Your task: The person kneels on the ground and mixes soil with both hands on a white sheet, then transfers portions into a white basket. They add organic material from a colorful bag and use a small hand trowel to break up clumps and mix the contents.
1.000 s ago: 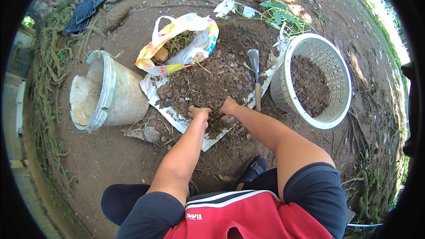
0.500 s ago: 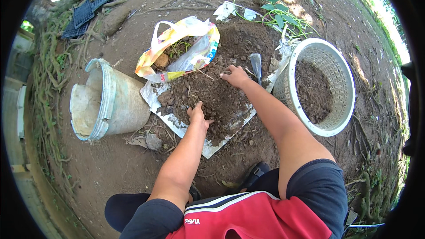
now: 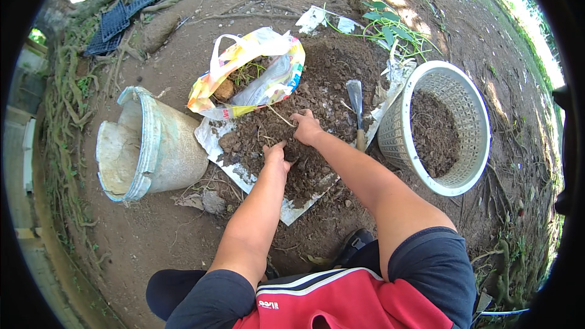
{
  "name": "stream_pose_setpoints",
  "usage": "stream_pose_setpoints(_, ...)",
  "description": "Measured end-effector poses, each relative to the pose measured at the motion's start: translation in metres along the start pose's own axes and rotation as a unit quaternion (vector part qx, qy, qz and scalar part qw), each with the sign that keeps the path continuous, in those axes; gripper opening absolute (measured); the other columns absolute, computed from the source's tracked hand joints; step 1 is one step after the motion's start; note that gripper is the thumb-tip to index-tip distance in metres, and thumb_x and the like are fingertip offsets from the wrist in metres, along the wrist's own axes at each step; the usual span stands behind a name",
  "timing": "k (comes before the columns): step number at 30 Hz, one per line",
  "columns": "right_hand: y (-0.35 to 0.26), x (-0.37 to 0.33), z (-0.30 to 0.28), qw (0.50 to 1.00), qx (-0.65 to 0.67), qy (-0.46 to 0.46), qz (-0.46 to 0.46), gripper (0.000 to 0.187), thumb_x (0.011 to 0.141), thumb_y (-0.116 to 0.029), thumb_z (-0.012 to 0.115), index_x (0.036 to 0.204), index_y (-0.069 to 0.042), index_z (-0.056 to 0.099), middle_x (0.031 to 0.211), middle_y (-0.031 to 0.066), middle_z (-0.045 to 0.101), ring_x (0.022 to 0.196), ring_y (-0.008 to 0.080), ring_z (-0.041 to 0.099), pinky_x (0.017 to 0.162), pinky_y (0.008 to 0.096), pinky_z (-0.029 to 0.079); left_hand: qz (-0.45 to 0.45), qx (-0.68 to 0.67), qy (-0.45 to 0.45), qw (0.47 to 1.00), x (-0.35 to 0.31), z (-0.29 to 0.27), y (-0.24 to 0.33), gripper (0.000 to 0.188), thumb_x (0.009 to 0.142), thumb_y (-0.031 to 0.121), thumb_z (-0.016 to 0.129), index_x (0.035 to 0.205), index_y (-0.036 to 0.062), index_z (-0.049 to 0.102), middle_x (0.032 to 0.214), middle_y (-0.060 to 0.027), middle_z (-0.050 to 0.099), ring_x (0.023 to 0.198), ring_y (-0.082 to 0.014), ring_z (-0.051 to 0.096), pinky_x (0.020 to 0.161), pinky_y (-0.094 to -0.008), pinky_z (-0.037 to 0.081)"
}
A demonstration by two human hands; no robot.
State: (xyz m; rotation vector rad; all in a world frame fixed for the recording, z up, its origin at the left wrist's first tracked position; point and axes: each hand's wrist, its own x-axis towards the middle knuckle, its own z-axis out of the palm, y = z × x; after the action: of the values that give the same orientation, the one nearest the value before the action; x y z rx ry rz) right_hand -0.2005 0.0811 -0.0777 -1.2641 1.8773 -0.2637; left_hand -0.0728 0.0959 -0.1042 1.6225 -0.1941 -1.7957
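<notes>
A heap of dark, crumbly soil (image 3: 332, 94) lies on a dirty white sheet (image 3: 234, 173) in front of me. My left hand (image 3: 276, 157) rests in the near part of the heap, fingers and thumb apart, some tips hidden by soil. Just to its right, my right hand (image 3: 308, 129) touches the loose soil with its fingers apart. A thin pale stem (image 3: 280, 116) ends beside its fingertips; I cannot make out a grip on it. Right of the heap lies a trowel (image 3: 355, 100) with a wooden handle, partly behind my right forearm.
A cracked whitish bucket (image 3: 173, 146) lies tipped at left. At right, a pale perforated basket (image 3: 393, 128) contains soil. A colourful plastic bag (image 3: 244, 55) with plant bits stands behind the heap. Green cut vines (image 3: 396, 27) lie farther back. Black trays (image 3: 116, 18) rest near tree roots.
My right hand has moved left and nearer, close to my left hand. More of the trowel, including its handle, now shows. The pale stem has shifted toward my right fingers.
</notes>
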Motion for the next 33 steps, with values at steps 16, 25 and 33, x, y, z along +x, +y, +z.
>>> stream_pose_setpoints(16, -0.031, -0.019, -0.034, 0.982, -0.096, 0.038, -0.158, 0.038, 0.082, -0.031, 0.065, 0.101, 0.000, 0.053, 0.099, 0.0206, 0.063, 0.096, 0.0370, 0.060, 0.085, 0.0438, 0.047, 0.263, 0.262, 0.030, 0.928, 0.004, -0.021, 0.004, 0.020, 0.089, 0.004, 0.045, 0.108, 0.0082, 0.050, 0.092, -0.0074, 0.058, 0.066, -0.0192, 0.056, 0.052, -0.0347, 0.046)
stream_pose_setpoints(25, -0.050, -0.018, -0.032, 0.973, -0.163, -0.029, -0.162, 0.045, 0.083, -0.042, 0.062, 0.118, -0.014, 0.058, 0.131, 0.0078, 0.048, 0.122, 0.0319, 0.040, 0.099, 0.0488, 0.035, 0.167, 0.343, 0.027, 0.924, -0.025, -0.013, 0.013, 0.030, 0.087, 0.004, 0.047, 0.116, 0.0029, 0.051, 0.089, -0.0120, 0.060, 0.078, -0.0194, 0.057, 0.071, -0.0325, 0.046)
stream_pose_setpoints(33, -0.055, -0.020, -0.010, 0.898, -0.377, -0.110, -0.198, 0.043, 0.079, -0.034, 0.066, 0.120, -0.026, 0.058, 0.136, 0.0011, 0.042, 0.130, 0.0277, 0.032, 0.103, 0.0657, 0.021, 0.256, 0.536, 0.103, 0.798, -0.034, -0.028, 0.010, 0.042, 0.080, 0.020, 0.059, 0.121, 0.0115, 0.050, 0.120, -0.0147, 0.045, 0.110, -0.0315, 0.048, 0.082, -0.0436, 0.047)
